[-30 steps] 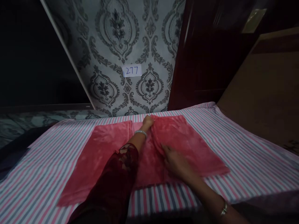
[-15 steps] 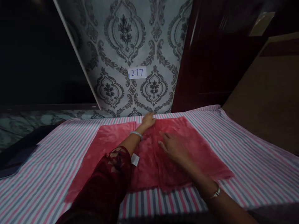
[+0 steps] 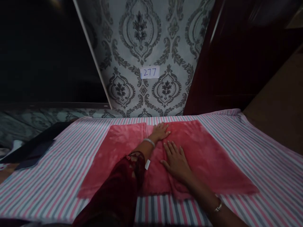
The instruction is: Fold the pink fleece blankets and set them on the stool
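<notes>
A red plush cloth (image 3: pixel 208 157) lies folded on a striped sheet, with its left and right parts meeting near the middle. My left hand (image 3: pixel 161 131) rests flat near the cloth's far edge, over the inner seam, fingers spread. Closer to me, my right hand (image 3: pixel 176 162) presses flat on the right-hand part beside the inner fold, its fingers apart. A small white tag (image 3: pixel 147 164) sticks out next to my left sleeve. My left forearm covers some of the cloth's left and middle parts.
The striped sheet (image 3: pixel 236 138) covers the surface under the cloth. A patterned wall with a paper label "277" (image 3: pixel 150 72) rises behind. A large dark screen (image 3: pixel 47 56) stands at the left, a dark red panel (image 3: pixel 227 63) at the right, and a dark flat object (image 3: pixel 35 154) at the left edge.
My left hand has gone from curled fingers at the far edge to lying flat, slightly nearer. My right hand has settled flat with fingers spread. The camera view has turned slightly left.
</notes>
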`<move>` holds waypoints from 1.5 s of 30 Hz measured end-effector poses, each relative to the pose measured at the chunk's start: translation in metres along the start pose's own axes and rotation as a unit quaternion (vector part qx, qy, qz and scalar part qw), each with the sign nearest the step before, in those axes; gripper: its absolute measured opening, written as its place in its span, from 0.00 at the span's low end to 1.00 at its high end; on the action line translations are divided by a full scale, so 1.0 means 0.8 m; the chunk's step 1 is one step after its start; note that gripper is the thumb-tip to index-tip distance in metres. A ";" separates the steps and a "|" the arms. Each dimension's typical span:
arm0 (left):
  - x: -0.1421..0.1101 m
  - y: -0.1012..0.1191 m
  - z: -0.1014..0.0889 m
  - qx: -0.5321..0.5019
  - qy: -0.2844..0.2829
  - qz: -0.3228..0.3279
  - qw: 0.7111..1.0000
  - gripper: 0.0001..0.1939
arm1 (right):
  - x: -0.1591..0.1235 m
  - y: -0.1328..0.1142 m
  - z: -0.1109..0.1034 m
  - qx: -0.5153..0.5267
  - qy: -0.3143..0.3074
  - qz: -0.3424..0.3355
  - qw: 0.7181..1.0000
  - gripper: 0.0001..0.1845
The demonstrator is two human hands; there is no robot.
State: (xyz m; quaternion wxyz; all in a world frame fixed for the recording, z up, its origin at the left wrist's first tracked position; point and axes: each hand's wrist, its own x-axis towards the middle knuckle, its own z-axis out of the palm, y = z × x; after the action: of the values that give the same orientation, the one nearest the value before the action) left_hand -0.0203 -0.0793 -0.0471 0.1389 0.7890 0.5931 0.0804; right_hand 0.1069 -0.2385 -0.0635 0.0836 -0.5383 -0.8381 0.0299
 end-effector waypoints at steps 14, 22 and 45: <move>-0.063 -0.125 -0.118 0.031 0.030 -0.131 0.990 0.21 | -0.057 -0.082 -0.045 0.198 -0.031 -0.062 0.978 0.24; -0.052 -0.131 -0.103 0.044 0.040 -0.156 0.986 0.18 | -0.060 -0.131 -0.011 0.353 -0.018 -0.021 0.935 0.37; -0.041 -0.124 -0.117 0.024 0.070 -0.058 0.996 0.22 | -0.053 -0.115 -0.085 0.145 0.037 -0.070 0.986 0.20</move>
State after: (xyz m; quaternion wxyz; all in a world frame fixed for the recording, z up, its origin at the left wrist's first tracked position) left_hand -0.1473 -0.0733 0.0121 0.0822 0.7485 0.6482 0.1133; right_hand 0.0534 -0.3182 0.0121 0.1938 -0.4609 -0.8569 0.1256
